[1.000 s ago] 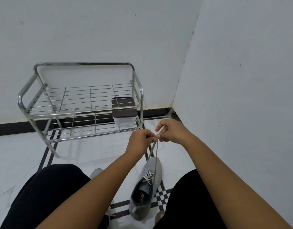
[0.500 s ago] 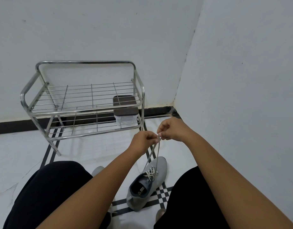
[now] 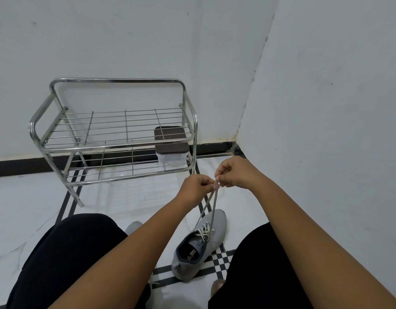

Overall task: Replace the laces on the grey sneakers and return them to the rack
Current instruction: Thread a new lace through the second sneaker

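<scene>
On the white tiled floor [image 3: 125, 197], between two knees clothed in black, one grey sneaker [image 3: 200, 244] was recorded, toe pointed away and to the right, heel resting on a black-and-white checkered tile inlay [image 3: 221, 259]. Its pale lace [image 3: 209, 208] was threaded through the lower eyelets, and both free ends were drawn taut upward to a single point above the toe. The lace ends were pinched there by the left hand [image 3: 196, 188] and the right hand [image 3: 234, 173], fingertips of the two hands touching, fingers curled. Part of a second grey sneaker [image 3: 133, 227] was noted behind the left forearm, mostly hidden. A two-tier chrome wire rack [image 3: 112, 139] was listed against the back wall, well apart from the sneaker. On its lower tier, at the right end, a clear box with a dark brown lid [image 3: 171, 146] was entered.
</scene>
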